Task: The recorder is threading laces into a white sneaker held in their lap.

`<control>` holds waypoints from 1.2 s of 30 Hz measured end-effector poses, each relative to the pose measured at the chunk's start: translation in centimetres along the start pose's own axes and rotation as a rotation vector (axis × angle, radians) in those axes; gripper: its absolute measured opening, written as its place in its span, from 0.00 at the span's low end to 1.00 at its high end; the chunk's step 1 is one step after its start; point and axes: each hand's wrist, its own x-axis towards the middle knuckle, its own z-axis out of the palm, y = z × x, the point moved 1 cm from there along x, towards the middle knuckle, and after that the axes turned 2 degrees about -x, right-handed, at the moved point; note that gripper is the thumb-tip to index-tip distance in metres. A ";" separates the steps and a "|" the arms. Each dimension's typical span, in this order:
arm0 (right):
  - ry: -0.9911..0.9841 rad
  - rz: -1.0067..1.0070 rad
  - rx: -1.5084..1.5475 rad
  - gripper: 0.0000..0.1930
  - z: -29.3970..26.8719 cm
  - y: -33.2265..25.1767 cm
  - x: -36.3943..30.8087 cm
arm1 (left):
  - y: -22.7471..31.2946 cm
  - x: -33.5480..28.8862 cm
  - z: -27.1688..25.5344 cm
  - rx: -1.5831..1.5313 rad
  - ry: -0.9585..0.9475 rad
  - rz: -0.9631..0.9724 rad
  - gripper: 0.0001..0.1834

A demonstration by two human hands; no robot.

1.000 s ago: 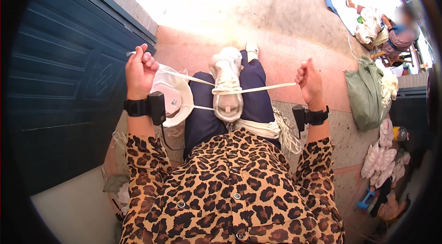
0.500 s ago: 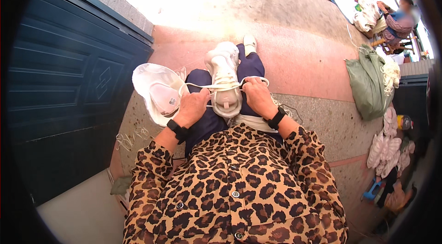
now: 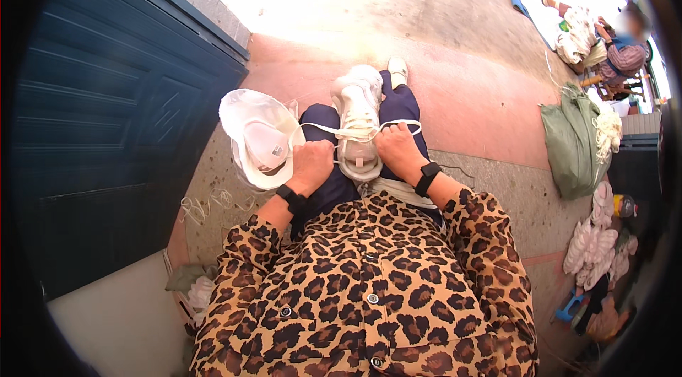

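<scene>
A white sneaker rests between my thighs, its toe pointing away from me. A flat white shoelace crosses its upper and bows out on both sides. Left of the shoe's opening, my left hand is closed on the lace, its fingertips mostly turned from view. My right hand pinches the lace at the shoe's right edge, with a loop standing out beyond the fingers. Beside my left knee sits a white bowl-shaped thing with a pale pinkish lining and a small tag inside; its kind is unclear.
A dark blue panelled door stands at left. Loose white laces lie on the floor nearby. To the right are a green sack, a pile of pale shoes and a blue-handled thing. Another person sits far right.
The view has shifted slightly, moving the scene rightward. My right hand has come closer to the shoe. The lace between my hands now lies less straight, bowing outward at left.
</scene>
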 end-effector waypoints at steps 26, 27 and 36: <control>0.089 0.270 0.219 0.06 -0.5 -1.1 -0.5 | 3.1 -0.1 0.7 0.040 0.197 0.145 0.06; 0.090 0.270 0.219 0.06 -0.1 -0.9 -0.6 | 2.9 0.1 1.0 0.001 0.204 0.167 0.08; 0.086 0.346 0.497 0.04 0.2 0.3 -0.8 | 2.0 0.7 0.8 0.060 0.191 0.416 0.06</control>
